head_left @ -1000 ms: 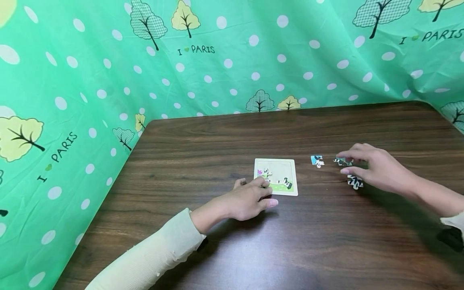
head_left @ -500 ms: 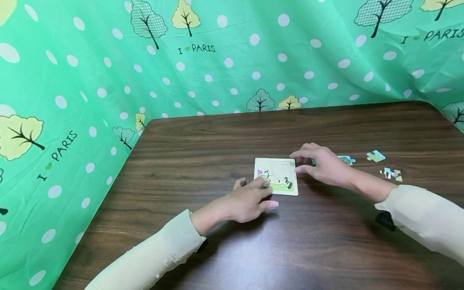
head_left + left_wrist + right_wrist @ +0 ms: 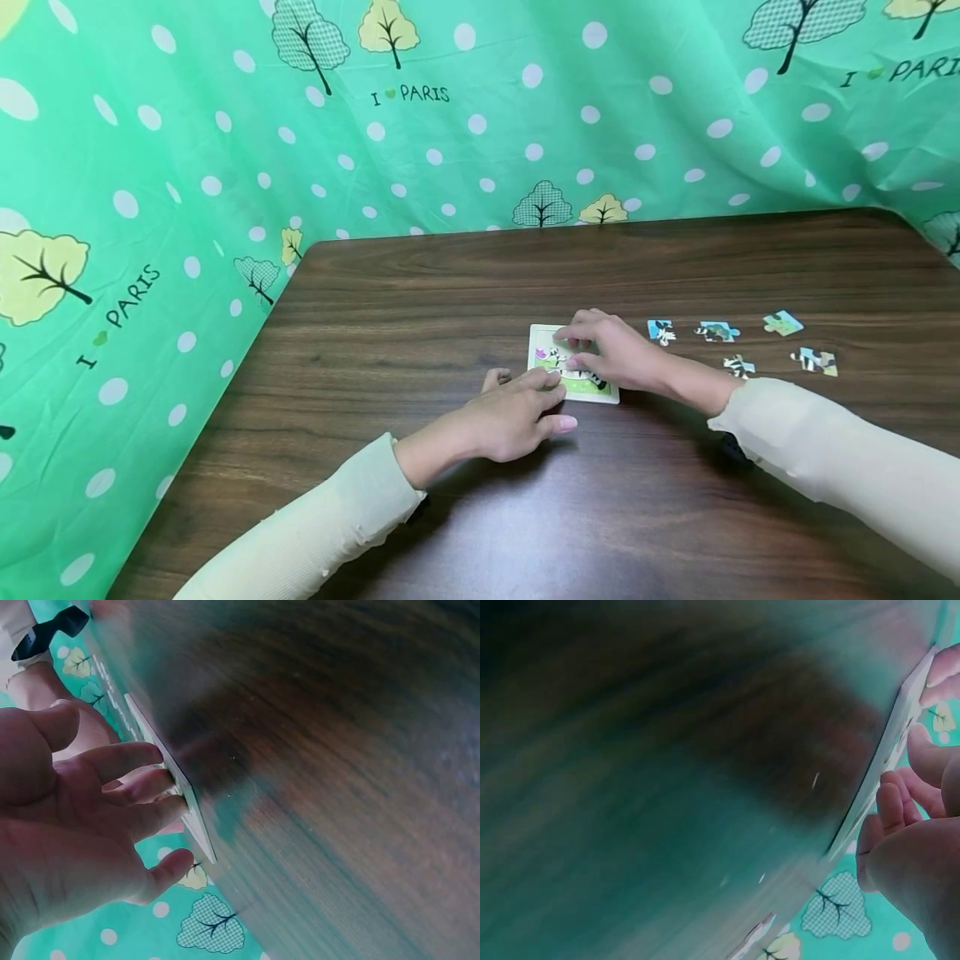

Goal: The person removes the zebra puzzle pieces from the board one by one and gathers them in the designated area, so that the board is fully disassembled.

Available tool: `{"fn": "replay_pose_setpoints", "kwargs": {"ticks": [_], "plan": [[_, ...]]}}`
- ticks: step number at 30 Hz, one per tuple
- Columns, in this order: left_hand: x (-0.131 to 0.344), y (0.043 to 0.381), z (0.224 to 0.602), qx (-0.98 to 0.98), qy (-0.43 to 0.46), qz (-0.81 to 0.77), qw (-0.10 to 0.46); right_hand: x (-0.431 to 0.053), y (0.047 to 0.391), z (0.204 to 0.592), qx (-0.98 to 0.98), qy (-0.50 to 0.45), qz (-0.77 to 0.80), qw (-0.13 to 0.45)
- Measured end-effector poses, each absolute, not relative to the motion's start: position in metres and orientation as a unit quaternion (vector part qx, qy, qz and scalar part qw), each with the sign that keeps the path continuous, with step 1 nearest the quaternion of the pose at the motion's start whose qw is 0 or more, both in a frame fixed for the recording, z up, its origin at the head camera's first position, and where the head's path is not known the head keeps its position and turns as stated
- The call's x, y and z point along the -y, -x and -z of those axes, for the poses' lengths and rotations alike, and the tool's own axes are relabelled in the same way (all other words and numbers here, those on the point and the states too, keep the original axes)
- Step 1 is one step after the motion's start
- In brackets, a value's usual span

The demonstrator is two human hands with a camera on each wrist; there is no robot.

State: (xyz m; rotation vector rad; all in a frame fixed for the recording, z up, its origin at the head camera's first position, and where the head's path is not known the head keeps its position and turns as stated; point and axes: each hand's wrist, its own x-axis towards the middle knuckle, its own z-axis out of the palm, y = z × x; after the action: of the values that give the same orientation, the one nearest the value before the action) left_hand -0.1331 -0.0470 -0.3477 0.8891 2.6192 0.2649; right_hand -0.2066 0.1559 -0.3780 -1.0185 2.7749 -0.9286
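In the head view, a small pale puzzle board (image 3: pixel 537 333) lies on the table, with a green strip and black-and-white animal pictures along its lower part. My left hand (image 3: pixel 510 417) rests its extended fingers on the board's lower left edge; the thumb stands out over the wood. My right hand (image 3: pixel 618 350) is over the board's upper right, thumb and forefinger spread apart, and no piece shows between them. In the left wrist view, the left fingertips (image 3: pixel 176 802) touch the board's face. The right wrist view has the right hand (image 3: pixel 915 817) close against the board (image 3: pixel 885 750).
Several loose puzzle pieces lie right of the board, among them a blue one (image 3: pixel 662 332), a green-and-blue one (image 3: pixel 783 322) and a black-and-white one (image 3: pixel 816 361). Behind the dark wooden table (image 3: pixel 420 292) hangs a green dotted curtain (image 3: pixel 480 125).
My right hand has moved left from above the loose pieces to over the puzzle board, uncovering the pieces. My left hand has stayed on the board's edge.
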Motion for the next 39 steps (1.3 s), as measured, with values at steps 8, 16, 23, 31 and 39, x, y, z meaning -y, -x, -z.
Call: {"fn": "replay_pose_setpoints", "kwargs": {"ticks": [8,16,23,31,39], "plan": [[0.047,0.133,0.347,-0.928,-0.315,-0.089,0.178,-0.146,0.211,0.379,-0.894,0.339,0.291,0.031],[0.047,0.133,0.346,-0.928,-0.315,-0.082,0.179,-0.144,0.212,0.38,-0.896,0.338,0.286,0.027],[0.047,0.133,0.345,-0.928,-0.32,-0.073,0.177,-0.142,0.214,0.382,-0.892,0.34,0.296,0.016],[0.047,0.133,0.344,-0.927,-0.324,-0.071,0.175,-0.141,0.216,0.383,-0.889,0.355,0.288,0.006],[0.047,0.133,0.344,-0.927,-0.322,-0.07,0.178,-0.141,0.213,0.381,-0.892,0.356,0.277,0.009]]}}
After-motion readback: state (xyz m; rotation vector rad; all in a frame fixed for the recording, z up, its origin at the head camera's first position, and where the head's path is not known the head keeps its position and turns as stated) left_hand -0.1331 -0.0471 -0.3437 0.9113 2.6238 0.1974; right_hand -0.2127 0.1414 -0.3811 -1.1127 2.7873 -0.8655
